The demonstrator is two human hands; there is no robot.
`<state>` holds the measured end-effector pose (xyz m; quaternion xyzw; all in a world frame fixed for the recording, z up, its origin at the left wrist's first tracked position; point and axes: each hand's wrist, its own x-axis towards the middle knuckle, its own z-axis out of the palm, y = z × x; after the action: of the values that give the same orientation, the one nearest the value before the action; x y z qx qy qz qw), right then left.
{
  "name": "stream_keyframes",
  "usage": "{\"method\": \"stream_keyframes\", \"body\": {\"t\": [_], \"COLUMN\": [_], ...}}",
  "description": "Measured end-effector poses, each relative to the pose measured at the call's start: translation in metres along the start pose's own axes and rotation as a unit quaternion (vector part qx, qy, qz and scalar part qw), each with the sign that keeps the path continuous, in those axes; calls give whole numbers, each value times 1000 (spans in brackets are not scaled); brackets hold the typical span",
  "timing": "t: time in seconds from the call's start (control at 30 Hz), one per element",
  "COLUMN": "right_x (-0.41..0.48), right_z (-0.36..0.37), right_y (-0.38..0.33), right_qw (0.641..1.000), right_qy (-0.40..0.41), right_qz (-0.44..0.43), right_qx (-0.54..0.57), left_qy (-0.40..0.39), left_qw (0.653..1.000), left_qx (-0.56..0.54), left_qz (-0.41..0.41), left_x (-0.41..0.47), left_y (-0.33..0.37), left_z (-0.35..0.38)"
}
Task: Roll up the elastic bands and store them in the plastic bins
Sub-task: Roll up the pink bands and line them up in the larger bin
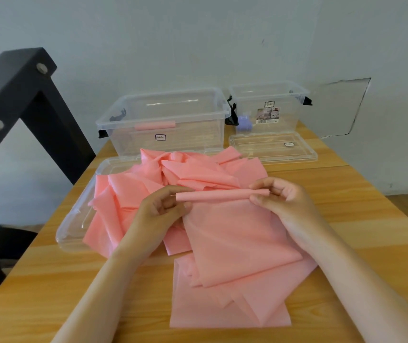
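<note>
A pink elastic band (235,238) lies flat over the wooden table, its far end wound into a thin roll (220,195). My left hand (163,209) pinches the roll's left end and my right hand (282,196) pinches its right end. Behind the roll lies a loose heap of pink bands (173,174). The large clear bin (163,120) at the back holds one rolled pink band (154,125). A smaller clear bin (269,107) stands to its right with a purple item (243,123) inside.
A clear lid (74,224) lies under the heap at the left. Another clear lid (272,148) lies in front of the small bin. A black frame (24,100) stands at the left edge of the table (49,280). The wall is close behind the bins.
</note>
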<state>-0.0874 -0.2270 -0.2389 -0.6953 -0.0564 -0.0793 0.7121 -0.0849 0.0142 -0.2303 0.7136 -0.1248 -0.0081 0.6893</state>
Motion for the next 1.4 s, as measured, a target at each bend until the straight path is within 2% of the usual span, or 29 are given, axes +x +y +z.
{"method": "stream_keyframes", "body": {"t": [0.27,0.5,0.67,0.93,1.17,1.3,1.4], "right_x": [2,4,3,0,1,3,3], "right_z": [0,-2,-2,-1,-1,-1,-1], "right_y": [3,6,5,-1,2,4,3], "right_qw": [999,998,997,998,999,1000,999], "right_qy": [35,34,15,-20,-10,6,5], "right_qz": [2,38,61,58,32,16,23], "right_qx": [8,35,48,25,3,7,31], "left_qy": [-19,-19,35,65,12,-19,-7], "left_qw": [999,996,998,996,999,1000,999], "left_qx": [-23,-86,35,42,34,-6,-16], "left_qz": [30,1,36,42,19,21,37], "left_x": [-4,-3,-2,1,-1,-2,-2], "left_y": [3,5,5,2,-1,0,2], "left_z": [0,-2,0,0,-1,-2,0]}}
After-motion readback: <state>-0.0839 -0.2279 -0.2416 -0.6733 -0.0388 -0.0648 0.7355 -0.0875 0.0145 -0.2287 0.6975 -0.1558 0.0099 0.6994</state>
